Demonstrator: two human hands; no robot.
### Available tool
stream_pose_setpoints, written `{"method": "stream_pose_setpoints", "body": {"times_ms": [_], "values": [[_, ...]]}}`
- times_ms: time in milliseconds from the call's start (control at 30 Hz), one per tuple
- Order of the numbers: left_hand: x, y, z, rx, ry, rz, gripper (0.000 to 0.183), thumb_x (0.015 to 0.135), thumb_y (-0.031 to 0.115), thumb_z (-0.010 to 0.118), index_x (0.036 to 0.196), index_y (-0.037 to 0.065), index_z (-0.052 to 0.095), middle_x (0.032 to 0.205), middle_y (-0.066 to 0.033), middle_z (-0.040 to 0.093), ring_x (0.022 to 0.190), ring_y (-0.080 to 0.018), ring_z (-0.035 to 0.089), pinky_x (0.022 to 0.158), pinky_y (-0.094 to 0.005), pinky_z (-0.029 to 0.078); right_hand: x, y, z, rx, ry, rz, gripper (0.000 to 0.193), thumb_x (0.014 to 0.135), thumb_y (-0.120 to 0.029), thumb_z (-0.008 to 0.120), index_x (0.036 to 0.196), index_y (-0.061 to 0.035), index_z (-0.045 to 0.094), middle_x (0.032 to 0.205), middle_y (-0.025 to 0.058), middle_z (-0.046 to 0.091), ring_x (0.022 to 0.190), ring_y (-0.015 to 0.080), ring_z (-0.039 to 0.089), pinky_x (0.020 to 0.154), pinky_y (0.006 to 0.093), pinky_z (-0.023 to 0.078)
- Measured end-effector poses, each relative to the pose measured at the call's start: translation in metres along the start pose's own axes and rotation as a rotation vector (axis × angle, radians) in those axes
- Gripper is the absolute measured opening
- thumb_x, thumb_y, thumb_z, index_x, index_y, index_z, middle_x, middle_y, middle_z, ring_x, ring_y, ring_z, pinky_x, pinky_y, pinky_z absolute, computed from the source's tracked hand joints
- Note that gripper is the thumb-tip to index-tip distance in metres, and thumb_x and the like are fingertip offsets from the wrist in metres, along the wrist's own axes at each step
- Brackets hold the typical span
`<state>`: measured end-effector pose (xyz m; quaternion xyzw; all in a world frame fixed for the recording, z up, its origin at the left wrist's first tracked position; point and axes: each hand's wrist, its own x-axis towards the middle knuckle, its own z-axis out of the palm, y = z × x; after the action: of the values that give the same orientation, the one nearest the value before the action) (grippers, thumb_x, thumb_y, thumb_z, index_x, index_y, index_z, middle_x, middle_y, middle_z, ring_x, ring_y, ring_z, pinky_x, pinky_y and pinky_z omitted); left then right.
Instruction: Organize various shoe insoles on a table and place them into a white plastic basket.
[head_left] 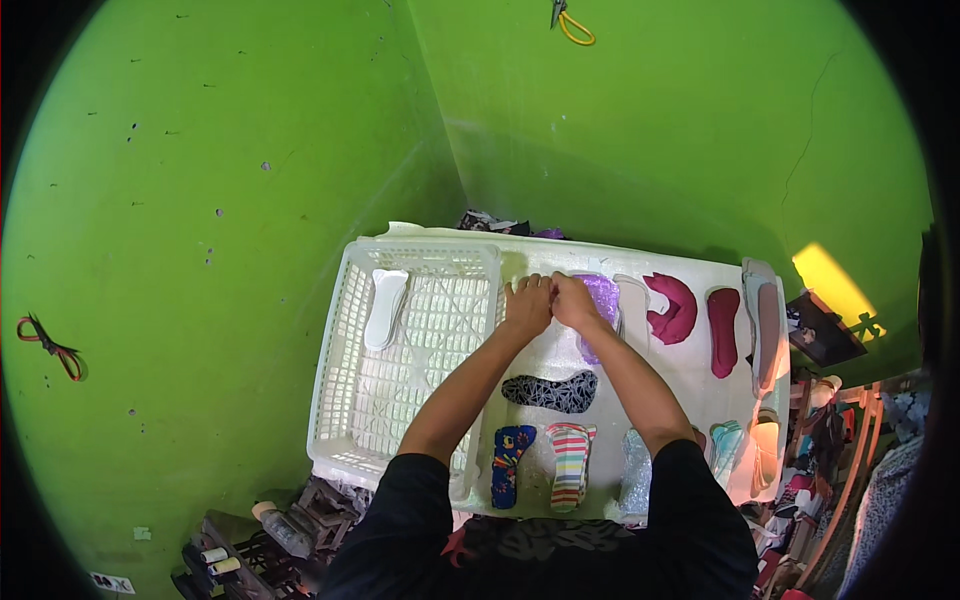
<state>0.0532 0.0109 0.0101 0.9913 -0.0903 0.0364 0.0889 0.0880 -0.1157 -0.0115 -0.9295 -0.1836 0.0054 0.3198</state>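
Note:
My left hand point(528, 306) lies over the far middle of the white table point(470, 510), just right of the basket, its fingers stretched out and slightly apart. Against it is my right hand point(573, 302), fingers curled in; whatever they hold is hidden. Right beside that hand lies a purple glittery stack of cut pieces point(602, 292), partly covered by my forearm. A black-and-white patterned sole-shaped piece point(550, 392) rests between my forearms. In the white plastic basket point(330, 400) at the left lies a white sole-shaped piece point(385, 310).
Along the near edge lie a blue patterned piece point(507, 465), a striped stack point(571, 465) and silvery pieces point(636, 470). Farther right are a curved maroon stack point(674, 310), a dark red stack point(722, 332) and a long grey stack point(765, 325). Green walls border the table's far side.

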Motion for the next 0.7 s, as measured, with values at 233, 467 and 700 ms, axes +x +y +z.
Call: {"method": "stream_pose_setpoints", "body": {"times_ms": [233,467,700], "values": [[-0.052,-0.01,-0.061,-0.735,0.117,0.133,0.014,0.08,0.012,0.068,0.088,0.002,0.063,0.08,-0.0124,0.066,0.072,-0.0227,0.064,0.064,-0.0345,0.049,-0.069,-0.048,-0.089,0.726,-0.081,0.217,0.008,0.084,-0.001,0.062,0.086,-0.003,0.054,0.068,0.0043,0.057,0.053,0.0101,0.058,0.043,0.0237,0.043],[-0.109,-0.002,-0.081,-1.453,-0.017,-0.027,0.015,0.084,0.01,0.066,0.093,-0.001,0.06,0.081,-0.0058,0.065,0.072,-0.0119,0.061,0.071,-0.0258,0.049,-0.114,-0.09,-0.114,0.88,-0.001,0.165,0.01,0.084,0.001,0.061,0.089,0.0002,0.052,0.07,0.0061,0.056,0.054,0.0119,0.059,0.042,0.024,0.044],[-0.173,0.01,-0.084,-1.381,-0.036,-0.077,0.024,0.084,0.008,0.066,0.105,0.001,0.058,0.095,-0.0064,0.066,0.082,-0.01,0.061,0.071,-0.024,0.049,-0.129,-0.112,-0.109,0.953,0.112,0.119,0.011,0.083,-0.001,0.061,0.089,0.0,0.052,0.076,0.0074,0.055,0.053,0.0138,0.059,0.041,0.0249,0.044]]}}
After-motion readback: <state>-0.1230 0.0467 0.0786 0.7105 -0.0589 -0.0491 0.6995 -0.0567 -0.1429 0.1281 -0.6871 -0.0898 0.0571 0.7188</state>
